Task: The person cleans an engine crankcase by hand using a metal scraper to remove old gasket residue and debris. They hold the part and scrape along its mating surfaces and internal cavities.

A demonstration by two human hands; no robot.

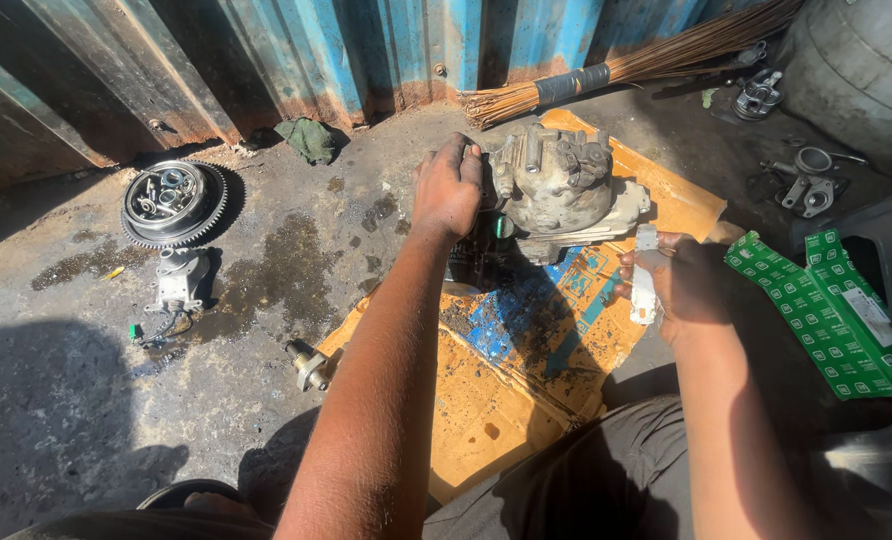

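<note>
Head view, left to right: a toothed clutch wheel (174, 202) and a small metal bracket (180, 281) lie on the oil-stained concrete floor (66, 400), well apart from the work, so that side has the most open room, though the wet patches look slippery. Nearer in, a small fitting (311, 368) sits just off the edge of the orange cardboard sheet (486, 420) — easy to knock away with a forearm. The left hand (448, 188) is cupped over the side of the grimy engine block (556, 185), which stands on the cardboard; greasy fingers could slip, and I judge the block could tip toward the corrugated blue wall (366, 50) just behind it. The right hand (681, 285) pinches a small white part (644, 285) just beside the block; dropped, it could be lost in the grit. Further right, a green carton (816, 310), loose metal pieces (808, 185) and a broom (606, 75) crowd that side — little room there.
</note>
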